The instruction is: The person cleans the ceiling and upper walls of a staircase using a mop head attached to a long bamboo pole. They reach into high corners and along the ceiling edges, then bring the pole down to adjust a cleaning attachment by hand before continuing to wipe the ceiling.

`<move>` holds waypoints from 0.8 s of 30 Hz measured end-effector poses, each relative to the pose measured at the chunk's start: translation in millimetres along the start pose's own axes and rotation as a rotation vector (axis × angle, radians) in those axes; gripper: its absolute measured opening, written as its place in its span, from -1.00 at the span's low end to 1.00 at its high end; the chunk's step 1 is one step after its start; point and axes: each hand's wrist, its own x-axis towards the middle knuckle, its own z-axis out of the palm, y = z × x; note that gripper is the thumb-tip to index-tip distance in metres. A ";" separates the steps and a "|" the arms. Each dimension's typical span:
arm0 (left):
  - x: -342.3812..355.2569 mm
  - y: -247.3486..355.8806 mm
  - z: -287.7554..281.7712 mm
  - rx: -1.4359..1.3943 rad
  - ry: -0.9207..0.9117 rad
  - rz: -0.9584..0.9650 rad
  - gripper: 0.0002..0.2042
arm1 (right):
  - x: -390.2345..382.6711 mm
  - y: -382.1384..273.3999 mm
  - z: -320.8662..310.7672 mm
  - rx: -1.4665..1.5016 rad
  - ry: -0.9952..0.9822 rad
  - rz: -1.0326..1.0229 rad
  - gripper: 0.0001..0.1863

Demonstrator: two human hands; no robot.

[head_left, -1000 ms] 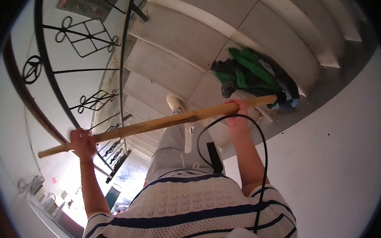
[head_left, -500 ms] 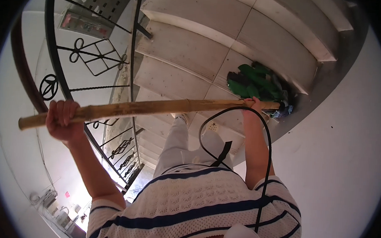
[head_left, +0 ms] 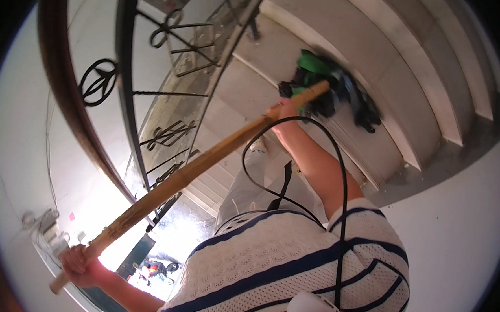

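A long bamboo pole point(head_left: 182, 178) slants across the view, with a bundle of green, black and bluish cloth strips point(head_left: 343, 96) at its far end, like a rag mop. My left hand point(head_left: 80, 266) is wrapped round the pole close to its near end, at lower left. Farther up, my right hand point(head_left: 284, 110) grips the pole a short way below the cloth strips. The strips touch or hang just over a stair tread; blur hides which. A black cable point(head_left: 340, 155) loops in front of my right forearm.
Pale stone steps point(head_left: 318, 32) curve upward on the right beside a white wall point(head_left: 455, 240). A black metal railing point(head_left: 125, 64) with a brown handrail point(head_left: 66, 101) runs along the left. Below it, bright light falls on the lower floor, where a motorbike-like shape point(head_left: 156, 270) shows.
The pole has swung from nearly level to a steep slant. My left hand has dropped toward the lower left; my right hand and the cloth strips have moved up and left. The view has turned.
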 end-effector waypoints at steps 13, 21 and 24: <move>-150.5 182.7 -47.7 0.344 -0.002 0.311 -0.80 | -112.2 161.0 86.0 -0.123 -0.175 0.531 -0.85; -89.1 145.8 -62.0 0.113 0.169 0.405 -0.78 | -80.8 104.4 69.7 0.040 -0.222 0.470 -0.87; -39.7 112.2 -63.3 -0.049 -0.144 0.209 -0.79 | -50.2 79.3 49.3 0.139 -0.159 0.388 -0.88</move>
